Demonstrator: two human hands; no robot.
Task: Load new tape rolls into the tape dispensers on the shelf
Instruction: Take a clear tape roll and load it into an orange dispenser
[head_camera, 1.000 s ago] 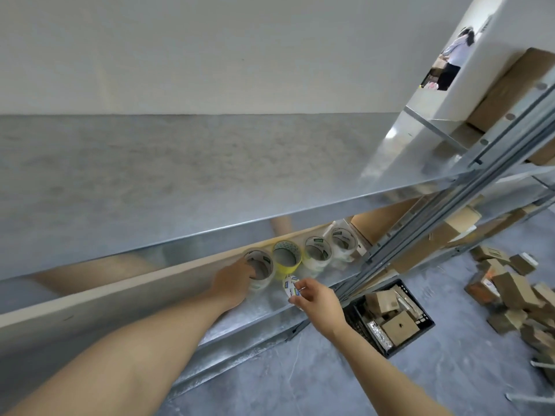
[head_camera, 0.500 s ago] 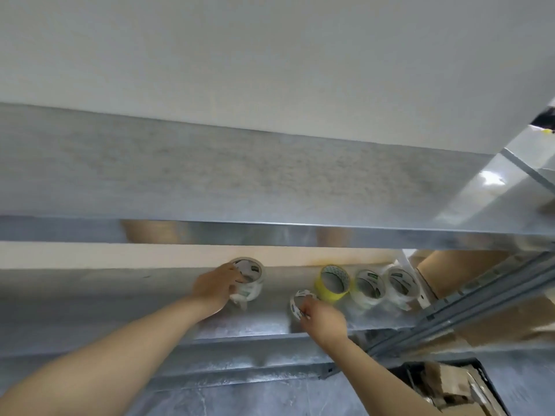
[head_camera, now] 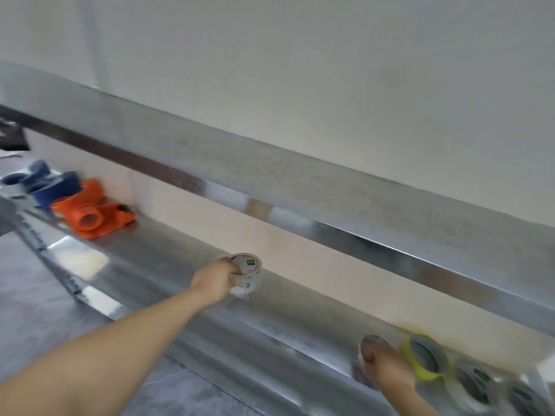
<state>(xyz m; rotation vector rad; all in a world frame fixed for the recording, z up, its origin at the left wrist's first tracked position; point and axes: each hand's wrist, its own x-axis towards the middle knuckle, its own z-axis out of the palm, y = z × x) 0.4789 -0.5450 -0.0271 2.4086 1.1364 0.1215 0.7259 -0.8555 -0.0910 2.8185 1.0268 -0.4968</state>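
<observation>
My left hand (head_camera: 216, 280) grips a clear tape roll (head_camera: 247, 275) with a white label, held over the middle of the metal shelf (head_camera: 168, 262). At the lower right, my right hand (head_camera: 387, 370) holds a small white ring-shaped core (head_camera: 368, 345), blurred by motion. Beside it on the shelf stand a yellow tape roll (head_camera: 425, 357) and two clear rolls (head_camera: 471, 385) in a row. An orange tape dispenser (head_camera: 93, 216) lies at the shelf's far left, with two blue dispensers (head_camera: 45, 183) behind it.
The upper shelf's metal lip (head_camera: 300, 187) runs diagonally overhead, above the lower shelf. A perforated upright post (head_camera: 39, 241) crosses at the left. Grey floor (head_camera: 33, 310) lies below the shelf edge. A dark object (head_camera: 10, 136) sits at the far left edge.
The view has swung left, bringing the dispensers into sight. My left hand has carried the clear roll leftward, away from the row of rolls; my right hand stays by the yellow roll.
</observation>
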